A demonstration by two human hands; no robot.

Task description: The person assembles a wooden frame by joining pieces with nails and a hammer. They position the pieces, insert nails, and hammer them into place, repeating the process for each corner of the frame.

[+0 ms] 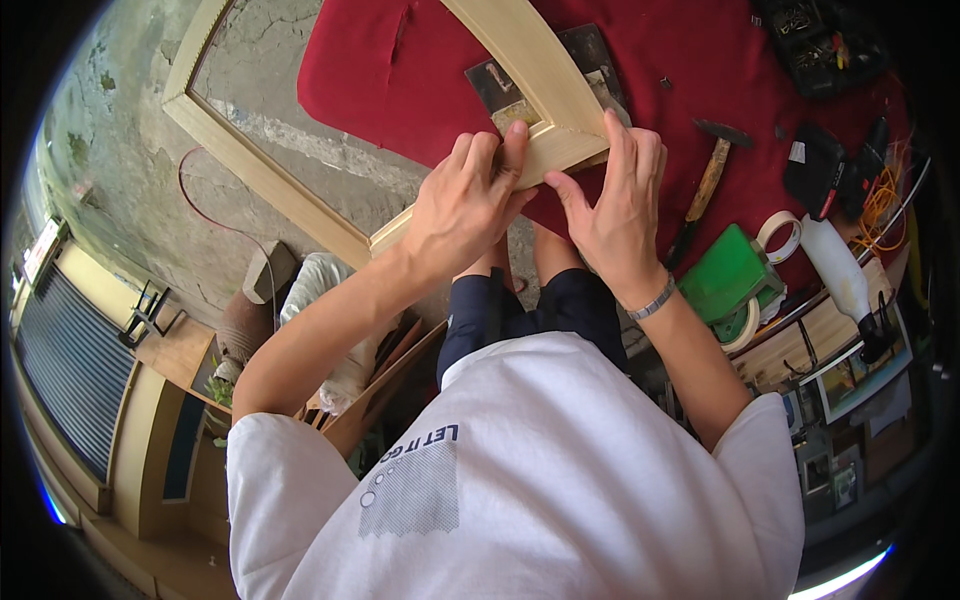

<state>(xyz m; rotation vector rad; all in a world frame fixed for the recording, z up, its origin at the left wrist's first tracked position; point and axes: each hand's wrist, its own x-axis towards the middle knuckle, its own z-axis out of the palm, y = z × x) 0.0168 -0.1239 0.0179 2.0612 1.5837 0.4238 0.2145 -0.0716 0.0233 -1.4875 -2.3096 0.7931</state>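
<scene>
Even daylight, soft shadows, fisheye-bent edges, black corners

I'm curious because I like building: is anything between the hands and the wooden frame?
Nothing visible is in the way: the left hand and right hand both touch the wooden frame. The hammer lies off to the right.

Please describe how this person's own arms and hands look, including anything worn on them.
Both the left hand and right hand are without gloves. White short sleeves end near the elbows. A silver-grey band circles the right wrist; none shows on the left.
</scene>
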